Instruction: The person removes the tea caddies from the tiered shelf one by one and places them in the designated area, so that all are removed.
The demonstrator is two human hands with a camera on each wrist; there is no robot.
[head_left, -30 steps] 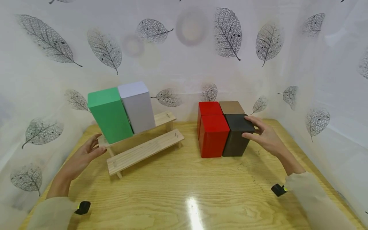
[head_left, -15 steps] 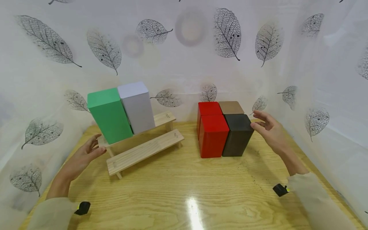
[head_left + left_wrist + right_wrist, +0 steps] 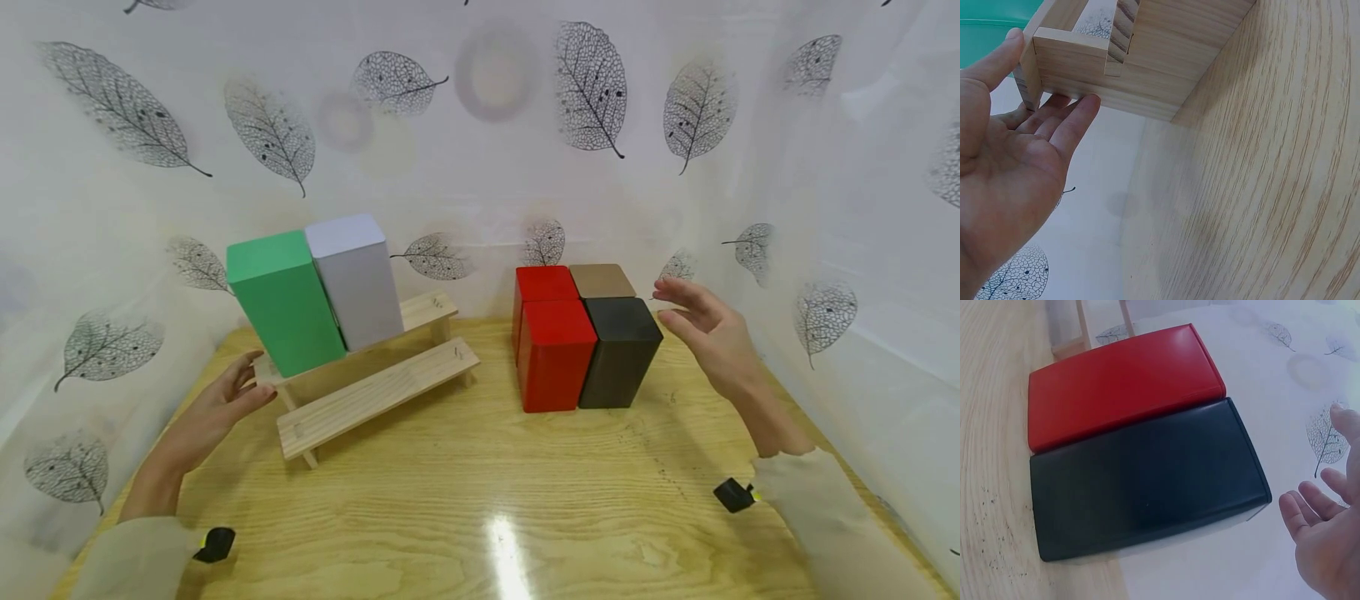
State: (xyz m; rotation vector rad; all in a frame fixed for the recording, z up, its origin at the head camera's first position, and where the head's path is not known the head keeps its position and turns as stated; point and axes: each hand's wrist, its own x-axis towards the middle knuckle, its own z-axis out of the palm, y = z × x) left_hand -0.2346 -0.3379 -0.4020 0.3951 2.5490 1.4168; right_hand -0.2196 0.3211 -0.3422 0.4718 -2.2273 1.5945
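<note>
My left hand [image 3: 213, 408] holds the left end of a two-step wooden stand [image 3: 378, 396]. In the left wrist view the thumb lies on one side of the board's end [image 3: 1032, 81] and the fingers on the other. On the upper step a green box [image 3: 287, 308] and a white box [image 3: 362, 292] stand side by side, touching. To the right, my right hand [image 3: 712, 337] hovers with loosely bent fingers, holding nothing. Just left of it is a black box [image 3: 621, 358], separated by a gap in the right wrist view. A red box [image 3: 557, 358] stands against the black one.
Behind the front pair stand a second red box [image 3: 545, 282] and a brown box [image 3: 602, 280], close together. The stand's lower step bears nothing. Everything rests on a wooden table [image 3: 420, 517], with a leaf-patterned white sheet [image 3: 480, 183] around its back and sides.
My right hand has let go of the black box's top right edge and drawn away to the right. The left hand, the stand and the boxes have stayed put.
</note>
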